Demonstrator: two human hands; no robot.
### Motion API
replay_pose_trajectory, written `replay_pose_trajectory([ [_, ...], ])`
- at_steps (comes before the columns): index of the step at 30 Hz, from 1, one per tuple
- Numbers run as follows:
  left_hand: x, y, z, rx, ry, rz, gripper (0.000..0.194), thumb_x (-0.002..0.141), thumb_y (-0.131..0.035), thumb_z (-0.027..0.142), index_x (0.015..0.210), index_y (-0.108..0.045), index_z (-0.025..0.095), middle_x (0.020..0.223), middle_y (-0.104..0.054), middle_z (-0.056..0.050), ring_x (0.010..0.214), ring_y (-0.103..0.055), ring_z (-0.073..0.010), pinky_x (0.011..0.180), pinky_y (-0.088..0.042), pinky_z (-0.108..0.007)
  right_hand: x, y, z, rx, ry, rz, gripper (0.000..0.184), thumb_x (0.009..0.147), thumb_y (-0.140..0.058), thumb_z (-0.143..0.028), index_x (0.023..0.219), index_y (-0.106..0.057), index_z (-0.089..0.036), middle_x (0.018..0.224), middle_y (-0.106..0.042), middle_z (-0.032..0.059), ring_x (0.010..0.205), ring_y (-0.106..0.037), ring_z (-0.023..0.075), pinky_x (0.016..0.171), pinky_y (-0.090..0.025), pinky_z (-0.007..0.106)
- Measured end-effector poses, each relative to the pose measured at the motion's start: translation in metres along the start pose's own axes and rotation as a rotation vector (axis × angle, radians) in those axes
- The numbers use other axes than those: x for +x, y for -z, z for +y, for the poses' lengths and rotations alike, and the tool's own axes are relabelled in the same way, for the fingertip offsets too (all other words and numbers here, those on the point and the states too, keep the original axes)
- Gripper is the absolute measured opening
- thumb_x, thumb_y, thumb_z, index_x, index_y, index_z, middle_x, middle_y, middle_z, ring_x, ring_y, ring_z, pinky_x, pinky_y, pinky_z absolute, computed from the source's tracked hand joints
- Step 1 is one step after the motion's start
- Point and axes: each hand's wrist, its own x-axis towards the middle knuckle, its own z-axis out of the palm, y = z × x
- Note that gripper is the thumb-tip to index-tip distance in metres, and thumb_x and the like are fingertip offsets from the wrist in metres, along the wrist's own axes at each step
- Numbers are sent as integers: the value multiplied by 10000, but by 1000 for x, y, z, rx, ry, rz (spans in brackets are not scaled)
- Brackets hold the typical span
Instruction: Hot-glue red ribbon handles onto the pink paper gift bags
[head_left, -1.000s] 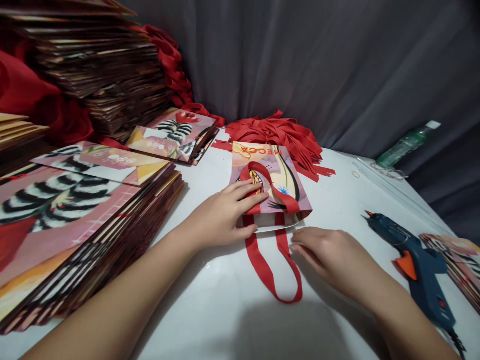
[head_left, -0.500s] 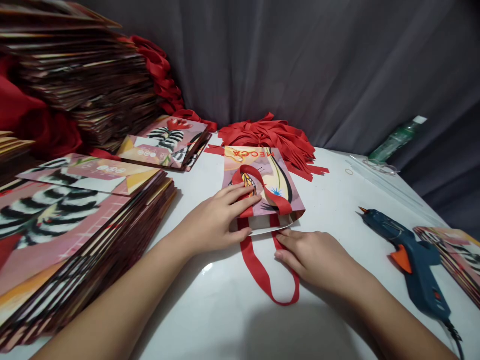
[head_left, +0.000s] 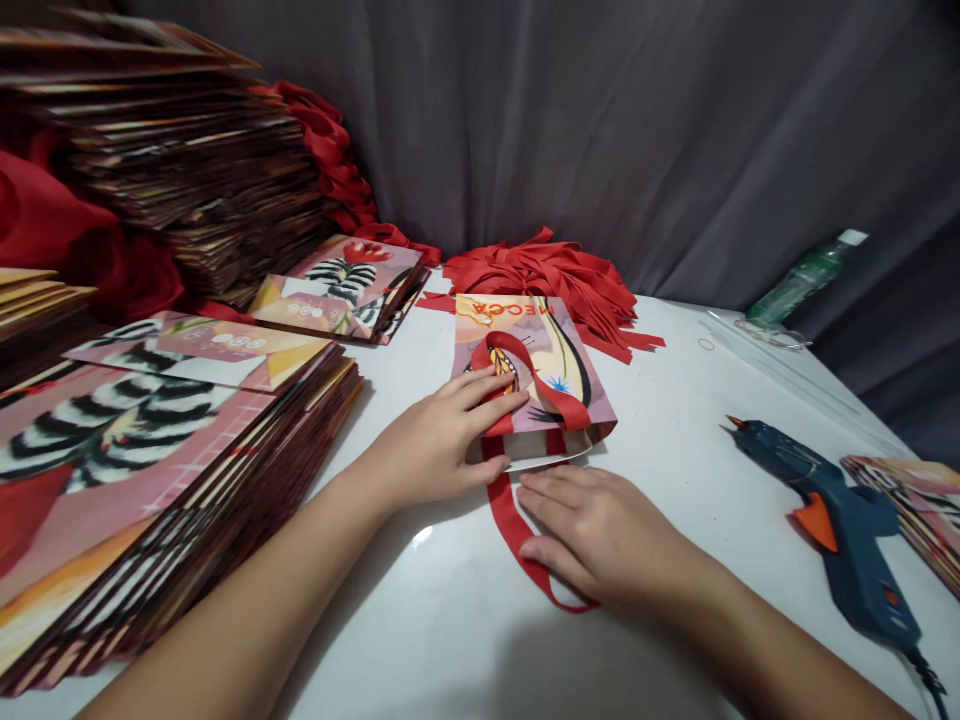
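Note:
A printed paper bag [head_left: 555,350] lies flat on the white table with its mouth toward me, slightly gaping. One red ribbon handle [head_left: 564,402] loops over its front; a second red ribbon handle [head_left: 512,520] runs out of the mouth onto the table. My left hand [head_left: 442,435] rests on the bag's left edge near the mouth, fingers spread over the front handle and thumb at the rim. Just below the mouth, my right hand [head_left: 592,525] lies flat with fingers stretched left, covering the right part of the lower handle.
A blue glue gun [head_left: 832,530] lies at the right, beside more folded bags [head_left: 915,500]. Stacks of bags [head_left: 150,430] fill the left side. Behind the bag is a heap of cut red ribbons [head_left: 540,275]. A green bottle [head_left: 806,280] leans near the dark curtain [head_left: 600,120].
My right hand has moved left and a little toward me, from the handle's right strand to across the loop. My left hand stays on the bag. The view has shifted slightly.

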Motion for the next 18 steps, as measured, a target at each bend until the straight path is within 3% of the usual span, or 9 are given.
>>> replay_pose_trajectory([
  [6,1,-1,1,9,14,-17,627,837,-606,331,1435,-457,215,1478,-464,-138,1366,-416,-328,1073,-434,-511,4,-19,-7,45,12,-39,568,998,-397,-508,1360,-566,-103,1392,-567,88,1302,-507,293,1095,-406,438],
  [13,0,-1,1,4,10,-13,627,830,-617,324,1428,-467,212,1470,-472,-141,1363,-419,-326,1082,-426,-507,6,-9,-8,59,11,-58,547,1003,-400,-488,1358,-565,-107,1394,-567,95,1301,-507,295,1077,-411,437],
  [15,0,0,1,10,12,-16,630,833,-615,332,1433,-460,215,1472,-469,-141,1366,-417,-327,1083,-424,-509,5,1,-6,48,-21,-71,485,1004,-419,-449,1298,-613,-115,1336,-620,102,1227,-571,285,1019,-452,419],
  [18,0,0,1,19,11,-19,629,838,-612,339,1435,-457,213,1481,-459,-138,1370,-412,-325,1086,-421,-510,3,15,-2,-16,-140,-97,374,1001,-438,-383,1080,-711,-140,1090,-737,99,989,-677,268,861,-508,404],
])
